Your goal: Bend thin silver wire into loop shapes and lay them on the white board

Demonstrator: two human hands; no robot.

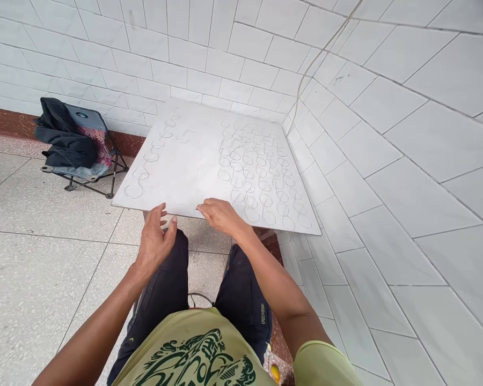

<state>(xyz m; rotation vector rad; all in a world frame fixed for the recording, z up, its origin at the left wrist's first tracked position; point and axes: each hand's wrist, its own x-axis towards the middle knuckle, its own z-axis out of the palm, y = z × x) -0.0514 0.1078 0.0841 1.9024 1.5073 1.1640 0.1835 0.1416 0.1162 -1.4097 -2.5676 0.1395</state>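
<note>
A white tabletop [185, 171] stretches in front of me. Thin dark looped lines [251, 161] cover its right part in rows, and a column of similar loops [151, 155] runs down its left side; whether they are drawn or thin wire I cannot tell. My left hand [155, 241] hangs at the front edge with its fingers and thumb apart, holding nothing visible. Over the edge to its right, my right hand [219, 214] has thumb and fingers pressed together. Anything between those fingertips is hidden or too small to make out.
At the left a folding chair [92, 171] stands on the speckled floor [44, 257], with a dark cloth [64, 134] on it. Tiled walls border the tabletop behind and to the right. A cable [301, 80] hangs in the corner. My knees are under the front edge.
</note>
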